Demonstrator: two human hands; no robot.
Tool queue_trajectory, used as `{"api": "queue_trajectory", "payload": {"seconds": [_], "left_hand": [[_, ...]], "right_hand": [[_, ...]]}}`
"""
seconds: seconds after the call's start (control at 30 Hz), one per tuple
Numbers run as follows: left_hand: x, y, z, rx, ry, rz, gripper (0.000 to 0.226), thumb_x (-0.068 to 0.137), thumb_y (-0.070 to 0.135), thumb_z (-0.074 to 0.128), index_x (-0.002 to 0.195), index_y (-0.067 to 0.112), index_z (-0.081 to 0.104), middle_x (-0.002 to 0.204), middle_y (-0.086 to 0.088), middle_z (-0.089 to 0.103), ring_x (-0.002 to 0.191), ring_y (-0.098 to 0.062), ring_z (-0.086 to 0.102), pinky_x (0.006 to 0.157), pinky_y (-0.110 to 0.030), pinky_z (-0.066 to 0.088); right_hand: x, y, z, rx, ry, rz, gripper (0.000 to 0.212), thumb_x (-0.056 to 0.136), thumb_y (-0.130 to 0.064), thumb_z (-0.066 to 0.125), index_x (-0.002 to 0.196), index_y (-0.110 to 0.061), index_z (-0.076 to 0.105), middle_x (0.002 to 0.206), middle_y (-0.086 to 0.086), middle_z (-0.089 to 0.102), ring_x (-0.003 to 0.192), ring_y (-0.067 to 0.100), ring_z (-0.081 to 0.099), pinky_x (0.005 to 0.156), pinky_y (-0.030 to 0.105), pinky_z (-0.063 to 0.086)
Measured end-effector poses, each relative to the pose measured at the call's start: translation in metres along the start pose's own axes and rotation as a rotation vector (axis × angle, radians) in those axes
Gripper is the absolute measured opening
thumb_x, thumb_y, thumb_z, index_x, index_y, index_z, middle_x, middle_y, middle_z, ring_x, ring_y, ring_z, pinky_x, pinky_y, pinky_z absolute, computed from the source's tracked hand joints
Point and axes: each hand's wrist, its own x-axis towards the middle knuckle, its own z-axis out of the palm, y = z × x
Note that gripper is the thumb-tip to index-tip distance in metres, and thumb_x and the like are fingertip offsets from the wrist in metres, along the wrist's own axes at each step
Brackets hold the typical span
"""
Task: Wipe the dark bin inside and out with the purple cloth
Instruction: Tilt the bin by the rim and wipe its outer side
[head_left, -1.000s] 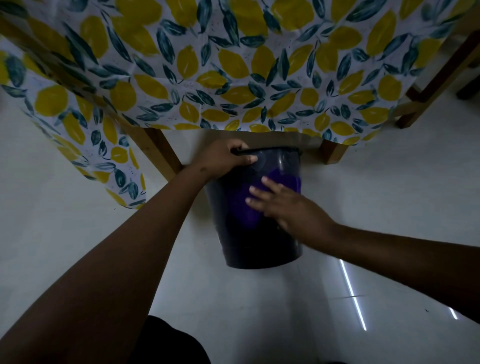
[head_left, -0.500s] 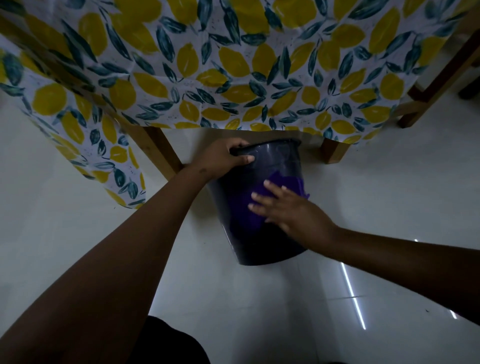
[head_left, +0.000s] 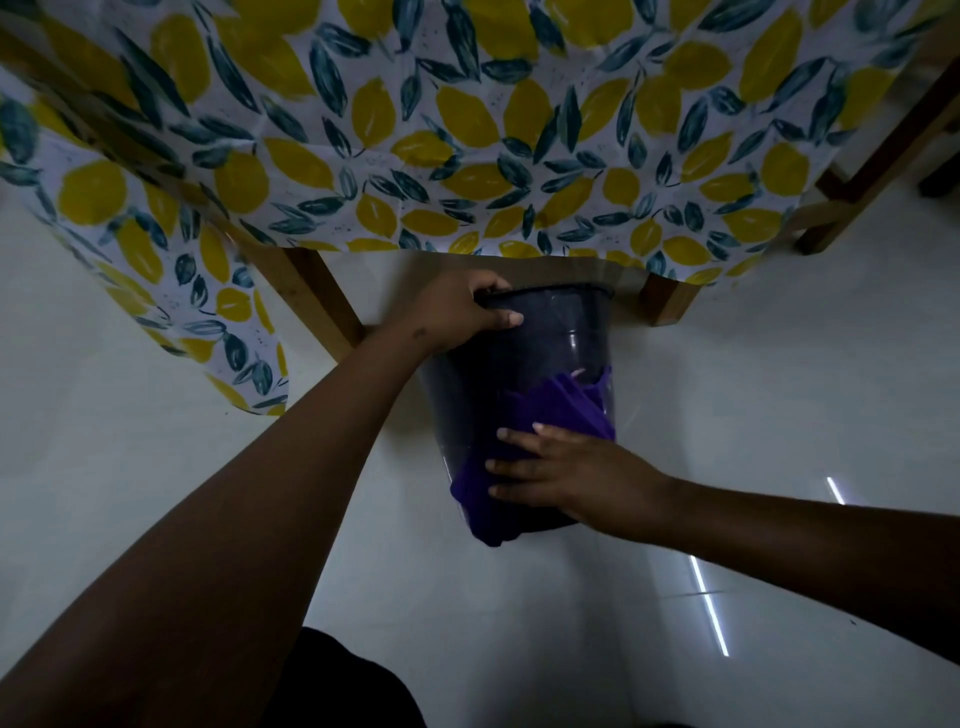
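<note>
The dark bin (head_left: 545, 343) stands tilted on the pale floor, its rim toward the table and its base toward me. My left hand (head_left: 457, 312) grips the rim at the bin's left side, thumb over the outside wall. The purple cloth (head_left: 561, 405) lies against the bin's outer wall, bunched low near the base. My right hand (head_left: 566, 473) presses flat on the cloth, fingers spread and pointing left. The bin's inside is hidden from this angle.
A table draped in a lemon-print cloth (head_left: 467, 130) hangs just above the bin. Wooden legs stand left (head_left: 311, 306) and right (head_left: 670, 301) of it. More wooden furniture (head_left: 883, 156) is at the far right. Pale tiled floor (head_left: 779, 415) surrounds the bin.
My right hand has slid the purple cloth down the bin's outer wall toward the base. The left hand keeps its hold on the rim.
</note>
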Motion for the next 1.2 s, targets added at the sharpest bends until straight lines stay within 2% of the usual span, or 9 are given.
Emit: {"api": "queue_trajectory", "payload": {"seconds": [0.13,0.27,0.37,0.5,0.6,0.8,0.97,1.1,1.2], "left_hand": [[-0.001,-0.001,-0.003,0.021,-0.007,0.008,0.031,0.079,0.027,0.074,0.103,0.010,0.066,0.104,-0.011,0.070,0.097,-0.024,0.065,0.084,-0.037,0.052],[-0.001,-0.002,-0.005,0.040,-0.024,0.000,0.029,0.081,0.030,0.072,0.102,0.010,0.064,0.100,-0.008,0.067,0.094,-0.024,0.063,0.081,-0.036,0.050],[0.004,0.001,0.001,0.226,0.003,0.043,0.019,0.086,0.029,0.066,0.095,0.013,0.059,0.092,-0.003,0.059,0.088,-0.022,0.056,0.071,-0.029,0.039],[0.008,-0.001,0.004,0.205,0.039,0.092,0.033,0.085,0.022,0.067,0.115,0.012,0.059,0.115,-0.006,0.063,0.106,-0.018,0.056,0.087,-0.027,0.042],[0.008,-0.003,0.003,0.170,0.018,0.124,0.037,0.083,0.024,0.069,0.118,0.016,0.060,0.115,-0.002,0.064,0.106,-0.016,0.059,0.093,-0.030,0.047],[0.006,-0.010,-0.004,0.080,-0.019,0.075,0.035,0.082,0.023,0.071,0.115,0.014,0.062,0.111,-0.004,0.066,0.103,-0.020,0.061,0.090,-0.033,0.048],[0.001,-0.011,-0.010,0.140,-0.015,0.073,0.030,0.085,0.020,0.067,0.113,0.012,0.060,0.105,-0.001,0.062,0.095,-0.014,0.057,0.079,-0.025,0.040],[0.004,-0.015,-0.003,0.286,0.048,0.054,0.045,0.085,0.028,0.067,0.124,0.012,0.053,0.124,-0.008,0.058,0.110,-0.021,0.055,0.085,-0.027,0.040],[0.004,-0.014,-0.002,0.239,0.039,0.089,0.053,0.081,0.029,0.072,0.129,0.015,0.052,0.132,-0.005,0.056,0.119,-0.019,0.052,0.092,-0.024,0.039]], "right_hand": [[0.007,0.025,-0.021,0.181,0.221,0.223,0.043,0.089,-0.025,0.046,0.130,-0.021,0.055,0.140,0.002,0.050,0.138,0.027,0.029,0.108,0.049,0.031],[0.009,0.041,-0.028,0.200,0.314,0.366,0.045,0.090,-0.033,0.044,0.131,-0.018,0.054,0.140,0.004,0.049,0.138,0.032,0.030,0.105,0.055,0.035],[0.002,0.033,-0.014,0.013,0.207,0.284,0.047,0.091,-0.037,0.045,0.136,-0.025,0.046,0.145,0.001,0.043,0.140,0.033,0.023,0.104,0.056,0.032],[0.003,0.005,0.005,-0.077,0.017,0.017,0.053,0.083,-0.029,0.061,0.135,-0.031,0.048,0.145,-0.004,0.044,0.141,0.031,0.017,0.108,0.058,0.026],[0.002,0.001,0.007,-0.013,0.023,-0.072,0.045,0.083,-0.026,0.058,0.129,-0.029,0.056,0.140,-0.003,0.051,0.140,0.026,0.021,0.109,0.052,0.021],[0.006,0.041,-0.008,0.145,0.292,0.275,0.037,0.089,-0.033,0.048,0.123,-0.025,0.061,0.139,-0.003,0.051,0.138,0.024,0.032,0.111,0.045,0.026],[-0.003,0.055,-0.023,0.383,0.416,0.505,0.049,0.087,-0.027,0.063,0.134,-0.020,0.053,0.145,0.001,0.043,0.141,0.024,0.028,0.108,0.045,0.036],[-0.010,0.021,0.003,0.036,0.200,0.262,0.059,0.086,-0.027,0.064,0.140,-0.025,0.040,0.150,0.001,0.035,0.141,0.037,0.021,0.105,0.049,0.037],[-0.012,-0.005,0.019,-0.030,0.077,0.080,0.056,0.087,-0.026,0.064,0.138,-0.031,0.041,0.151,-0.004,0.033,0.144,0.030,0.016,0.110,0.049,0.029]]}}
